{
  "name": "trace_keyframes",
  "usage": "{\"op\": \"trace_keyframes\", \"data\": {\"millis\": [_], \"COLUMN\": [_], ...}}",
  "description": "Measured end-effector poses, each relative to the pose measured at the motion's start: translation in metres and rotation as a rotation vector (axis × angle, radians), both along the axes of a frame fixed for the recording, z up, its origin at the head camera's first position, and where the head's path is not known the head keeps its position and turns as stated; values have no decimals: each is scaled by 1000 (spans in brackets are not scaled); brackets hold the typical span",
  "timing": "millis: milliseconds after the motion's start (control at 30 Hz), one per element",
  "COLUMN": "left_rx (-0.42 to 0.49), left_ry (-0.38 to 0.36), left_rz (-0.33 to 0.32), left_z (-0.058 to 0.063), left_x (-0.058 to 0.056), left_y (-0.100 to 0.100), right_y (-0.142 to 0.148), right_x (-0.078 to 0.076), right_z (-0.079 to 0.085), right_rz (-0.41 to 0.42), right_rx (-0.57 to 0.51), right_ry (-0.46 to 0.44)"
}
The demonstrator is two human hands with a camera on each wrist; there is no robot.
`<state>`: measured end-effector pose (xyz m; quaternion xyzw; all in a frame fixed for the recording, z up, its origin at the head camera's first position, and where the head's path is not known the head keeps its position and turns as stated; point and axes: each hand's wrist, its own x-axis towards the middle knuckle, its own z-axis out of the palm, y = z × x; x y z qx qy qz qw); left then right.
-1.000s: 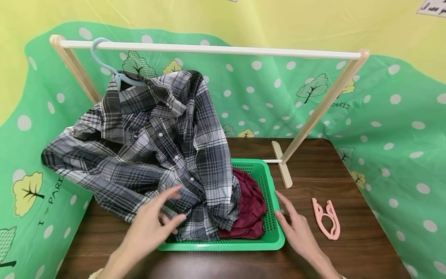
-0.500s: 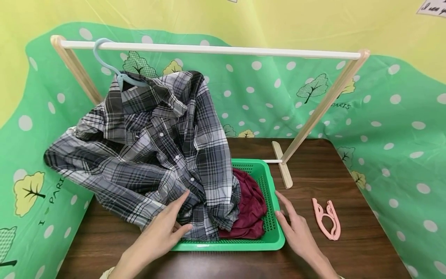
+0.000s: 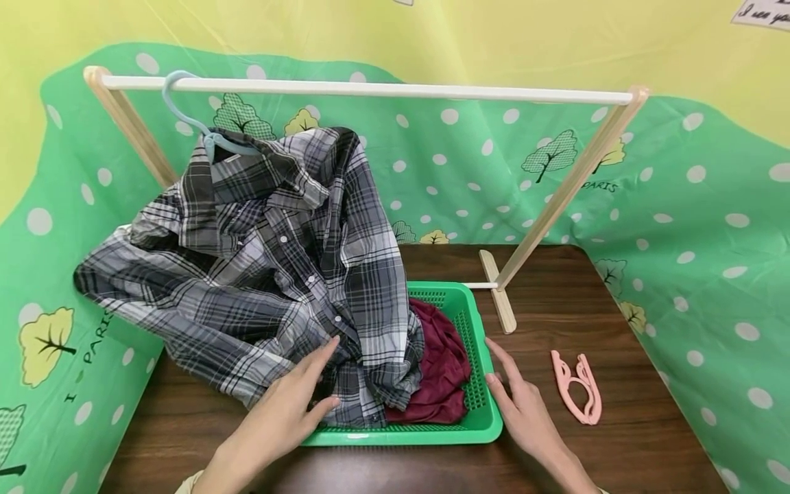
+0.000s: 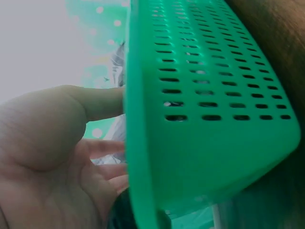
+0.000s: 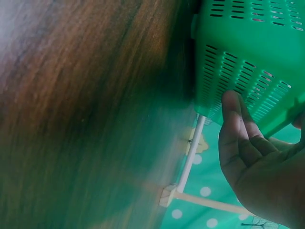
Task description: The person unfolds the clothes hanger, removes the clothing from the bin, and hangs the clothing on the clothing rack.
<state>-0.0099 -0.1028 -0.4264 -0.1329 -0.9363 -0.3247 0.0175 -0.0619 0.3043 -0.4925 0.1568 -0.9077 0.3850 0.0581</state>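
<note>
Head view: plaid shirt (image 3: 296, 274) fills the left half of the frame, its collar on a light-blue hanger (image 3: 210, 144) hooked over the white rail (image 3: 401, 88) at upper left. Hanger arms mostly hidden inside the collar. Shirt's lower part lies in the green basket (image 3: 407, 436), lower centre, and covers that basket's left side. Maroon cloth (image 3: 438, 370) sits in the basket at right, partly under a plaid sleeve; its full shape cannot be made out.

Left hand (image 3: 280, 412), lower centre-left: grip released, thumb and index apart at the basket's near edge, over the shirt. Other fingers largely hidden here; in the left wrist view the basket rim cuts off the fingertips. Contact with fabric: cannot tell. Dark shape at the bottom of that view unidentified.

Right hand (image 3: 524, 412), right of centre: grip released, fingers extended against the basket's right side. Right wrist view crops the thumb at the frame edge.

Pink hanger (image 3: 591, 412) flat on the desk (image 3: 636, 412), lower right. Card (image 3: 762, 12) at upper right cut off, lettering incomplete.
</note>
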Motion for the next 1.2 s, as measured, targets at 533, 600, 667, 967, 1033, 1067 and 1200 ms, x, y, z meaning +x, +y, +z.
{"op": "trace_keyframes", "data": {"millis": [533,600,667,967,1033,1067,1200], "left_rx": [43,21,-10,-25,-16,-12,8], "left_ry": [-135,-98,-44,51,65,66,51], "left_rz": [75,81,83,200,217,223,243], "left_z": [-2,-4,-5,23,31,34,44], "left_x": [2,2,1,-4,-11,-15,-30], "left_y": [6,8,8,16,15,13,4], "right_y": [-1,-2,-2,14,18,20,28], "right_x": [1,2,2,-7,-9,-10,-13], "right_z": [4,5,6,18,22,24,32], "right_rz": [-6,-11,-13,39,47,52,77], "right_rx": [3,0,-5,20,25,26,27], "right_ry": [8,11,8,-65,-78,-83,-111]}}
